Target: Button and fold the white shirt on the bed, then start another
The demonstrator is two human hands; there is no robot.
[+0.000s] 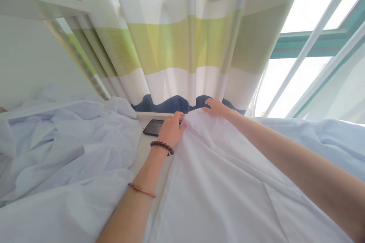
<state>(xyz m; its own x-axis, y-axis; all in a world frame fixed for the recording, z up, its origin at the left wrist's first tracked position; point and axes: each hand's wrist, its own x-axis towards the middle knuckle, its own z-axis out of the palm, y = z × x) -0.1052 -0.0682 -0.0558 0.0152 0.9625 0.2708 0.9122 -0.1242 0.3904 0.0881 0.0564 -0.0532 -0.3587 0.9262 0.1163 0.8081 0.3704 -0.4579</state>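
Note:
A white sheet (216, 171) spreads over the surface before me, creased along its length. My left hand (171, 129) pinches the sheet's far left corner between thumb and fingers, with a dark beaded bracelet (162, 144) and a thin copper-coloured band (142, 190) on that arm. A black phone (153, 127) lies flat just beside and partly behind this hand. My right hand (217, 108) rests at the sheet's far edge, thumb and forefinger apart, some fingers hidden behind the cloth. It is close to the dark blue hem of the curtain.
A curtain (176, 45) with white, green and dark blue bands hangs ahead. Rumpled white cloth (68, 148) is heaped on the left. Light blue fabric (322, 133) lies at right, below a bright window with white bars (310, 45). A pale ledge (145, 152) shows between the cloths.

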